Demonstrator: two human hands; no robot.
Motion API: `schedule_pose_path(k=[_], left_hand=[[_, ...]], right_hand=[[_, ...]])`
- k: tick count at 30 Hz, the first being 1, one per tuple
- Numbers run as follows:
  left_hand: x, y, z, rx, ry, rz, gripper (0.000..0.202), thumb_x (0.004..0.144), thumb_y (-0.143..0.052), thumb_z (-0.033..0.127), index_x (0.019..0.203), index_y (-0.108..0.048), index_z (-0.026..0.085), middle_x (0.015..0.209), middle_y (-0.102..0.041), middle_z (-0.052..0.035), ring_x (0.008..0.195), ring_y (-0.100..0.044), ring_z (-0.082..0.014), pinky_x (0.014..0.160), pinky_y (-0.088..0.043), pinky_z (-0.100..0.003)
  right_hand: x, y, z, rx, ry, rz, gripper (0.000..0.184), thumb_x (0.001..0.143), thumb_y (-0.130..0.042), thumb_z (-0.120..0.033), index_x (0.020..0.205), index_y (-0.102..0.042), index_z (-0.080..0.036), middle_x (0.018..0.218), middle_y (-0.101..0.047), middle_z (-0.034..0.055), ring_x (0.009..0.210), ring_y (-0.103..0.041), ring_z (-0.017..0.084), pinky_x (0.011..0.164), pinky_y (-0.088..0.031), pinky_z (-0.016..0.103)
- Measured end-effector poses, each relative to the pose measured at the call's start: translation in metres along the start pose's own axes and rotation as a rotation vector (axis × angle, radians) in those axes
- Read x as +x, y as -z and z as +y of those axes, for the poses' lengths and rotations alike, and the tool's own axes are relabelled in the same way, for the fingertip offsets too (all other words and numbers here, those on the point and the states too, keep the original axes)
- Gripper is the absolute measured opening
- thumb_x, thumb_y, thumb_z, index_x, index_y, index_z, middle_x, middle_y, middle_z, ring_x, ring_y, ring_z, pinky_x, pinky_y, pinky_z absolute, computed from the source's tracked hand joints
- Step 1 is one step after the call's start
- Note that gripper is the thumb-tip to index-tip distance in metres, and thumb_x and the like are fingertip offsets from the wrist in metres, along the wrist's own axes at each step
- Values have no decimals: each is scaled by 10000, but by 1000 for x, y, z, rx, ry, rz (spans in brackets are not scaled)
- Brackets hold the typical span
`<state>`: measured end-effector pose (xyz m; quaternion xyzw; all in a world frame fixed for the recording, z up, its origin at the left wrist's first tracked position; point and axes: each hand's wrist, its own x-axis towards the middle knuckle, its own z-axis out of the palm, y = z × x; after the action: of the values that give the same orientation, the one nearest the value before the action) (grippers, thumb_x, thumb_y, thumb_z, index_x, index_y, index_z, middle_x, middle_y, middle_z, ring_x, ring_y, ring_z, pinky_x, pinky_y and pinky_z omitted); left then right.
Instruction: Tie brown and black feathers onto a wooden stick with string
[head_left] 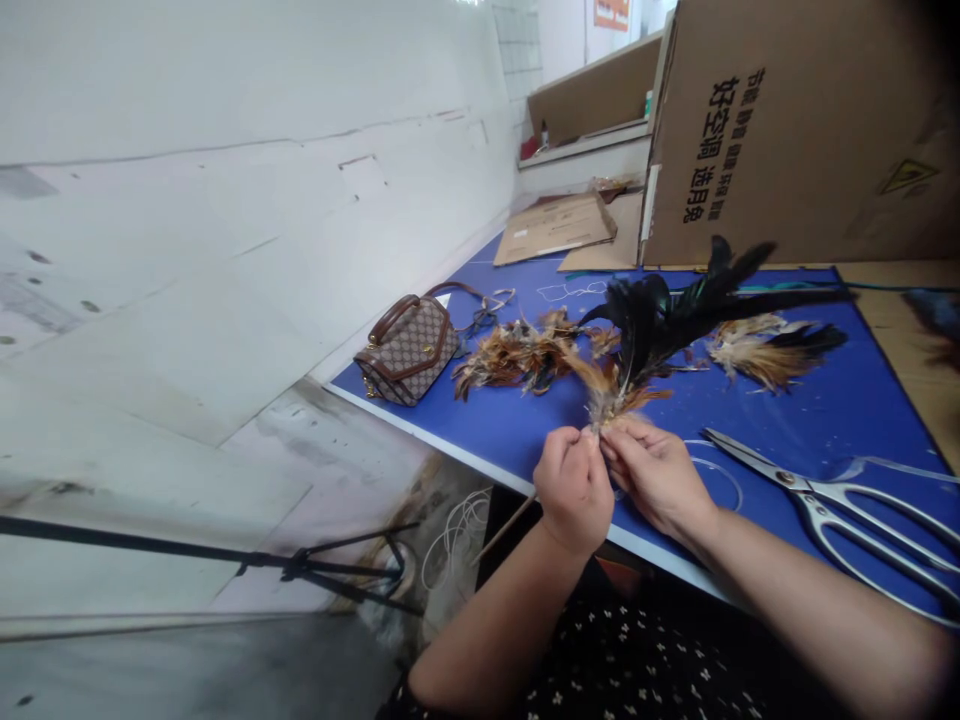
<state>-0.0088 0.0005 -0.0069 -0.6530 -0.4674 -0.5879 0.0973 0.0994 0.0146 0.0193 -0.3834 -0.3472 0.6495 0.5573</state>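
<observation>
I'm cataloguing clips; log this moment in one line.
left hand: gripping base of feather bundle; right hand: pinching same base; scissors: on blue tabletop

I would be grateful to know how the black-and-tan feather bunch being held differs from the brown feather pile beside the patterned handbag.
The black-and-tan feather bunch is held by the left hand and right hand, whereas the brown feather pile lies on the blue tabletop. The bunch has long, dark plumes; the pile looks mostly shorter and brown. Both include orange-brown feathers.
</observation>
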Motion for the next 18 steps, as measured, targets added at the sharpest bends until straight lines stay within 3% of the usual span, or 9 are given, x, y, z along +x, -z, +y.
schedule_pose_path(k=[4,9,14,18], left_hand=[[-5,-2,-8,181,-181,-38,172,929,-613,68,1071,-681,135,988,-674,-137,881,-674,-206,769,-566,-312],[-7,-5,-13,236,-252,-62,200,919,-611,48,1095,-657,131,986,-682,-154,895,-672,-230,773,-562,-347],[-12,-8,-15,182,-231,-85,243,929,-603,54,1147,-662,141,1008,-683,-152,916,-678,-234,785,-573,-356],[-6,-7,-5,-27,-70,-128,265,979,-547,100,1210,-667,149,1081,-681,-157,1010,-679,-221,874,-592,-357]], right_hand=[[1,2,0,-27,-12,23,449,770,-841,-459,591,-546,-173,507,-402,-60,448,-273,47,416,-165,217],[2,6,0,-86,30,15,445,779,-840,-497,617,-586,-170,521,-437,-50,463,-304,60,429,-201,229],[6,11,4,-189,49,61,459,763,-839,-559,652,-616,-174,523,-453,-48,476,-317,75,434,-213,242],[11,19,-3,-258,136,47,435,781,-826,-557,702,-665,-161,546,-473,-44,493,-331,77,443,-228,241]])
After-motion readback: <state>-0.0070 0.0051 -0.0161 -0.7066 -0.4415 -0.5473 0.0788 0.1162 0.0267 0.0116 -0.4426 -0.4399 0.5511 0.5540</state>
